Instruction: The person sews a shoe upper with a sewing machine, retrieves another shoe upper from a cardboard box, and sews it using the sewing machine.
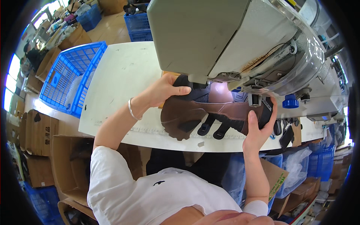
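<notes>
A brown and black shoe [187, 114] lies on its side under the head of a grey sewing machine [195, 33], its sole edge toward me. Two black straps [212, 129] hang from its near side over the table. My left hand [167, 90] pinches a dark upper part at the shoe's left end, thumb on top. At the other end my right hand [258, 127] is wrapped round the black end, its thumb on the near side and fingers behind. Light from the machine falls on the shoe's inside. The machine head hides the stitching spot.
A blue plastic basket [67, 80] stands left of the white table [120, 75]. Small dark items [287, 135] lie on the table at right. Cardboard boxes [71, 161] are at lower left, blue crates with plastic bags [296, 161] at lower right. A person [33, 56] is far left.
</notes>
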Motion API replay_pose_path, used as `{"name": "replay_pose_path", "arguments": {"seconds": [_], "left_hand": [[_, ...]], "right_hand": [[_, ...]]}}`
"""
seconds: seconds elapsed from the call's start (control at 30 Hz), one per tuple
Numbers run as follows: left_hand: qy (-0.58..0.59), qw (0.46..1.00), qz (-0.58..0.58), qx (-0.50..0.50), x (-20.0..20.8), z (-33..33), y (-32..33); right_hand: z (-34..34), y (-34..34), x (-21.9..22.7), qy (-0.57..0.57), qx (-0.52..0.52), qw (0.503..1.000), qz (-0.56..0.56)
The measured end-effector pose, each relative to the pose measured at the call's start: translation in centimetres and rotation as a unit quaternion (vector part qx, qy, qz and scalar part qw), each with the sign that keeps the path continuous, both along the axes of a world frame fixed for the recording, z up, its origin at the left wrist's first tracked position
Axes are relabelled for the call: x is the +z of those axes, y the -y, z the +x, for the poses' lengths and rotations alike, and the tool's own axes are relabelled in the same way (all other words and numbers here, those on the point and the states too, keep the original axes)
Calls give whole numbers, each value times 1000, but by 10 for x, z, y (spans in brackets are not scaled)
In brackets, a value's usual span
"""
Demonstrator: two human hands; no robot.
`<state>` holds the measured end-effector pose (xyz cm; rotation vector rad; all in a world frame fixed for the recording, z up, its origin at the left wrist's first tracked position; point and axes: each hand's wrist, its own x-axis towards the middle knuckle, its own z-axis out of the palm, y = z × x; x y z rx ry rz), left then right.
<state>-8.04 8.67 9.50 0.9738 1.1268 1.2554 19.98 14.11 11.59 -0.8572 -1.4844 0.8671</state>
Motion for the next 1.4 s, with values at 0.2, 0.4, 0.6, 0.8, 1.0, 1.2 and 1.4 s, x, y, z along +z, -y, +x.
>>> {"name": "replay_pose_path", "arguments": {"seconds": [0.2, 0.4, 0.6, 0.8, 1.0, 1.2, 1.4], "left_hand": [[47, 999, 24, -1, -9, -1, -1], [52, 998, 37, -1, -4, 1, -4], [31, 999, 5, 13, -4, 3, -2], [49, 998, 9, 28, -5, 7, 2], [108, 994, -2, 3, -7, 12, 2], [100, 995, -18, 5, -14, 13, 2], [117, 993, 0, 3, -15, 17, 3]], "right_hand": [[2, -7, 1, 13, 14, 1000, 5], [-4, -2, 10, 6, 2, 1000, -3], [-2, -13, 11, 66, -28, 996, 45], [2, -13, 14, 50, 5, 999, 17], [5, 30, 6, 252, -259, 836, 413], [-67, 23, 26, 348, -125, 840, 397], [-91, 15, 27, 466, -220, 791, 332]]}}
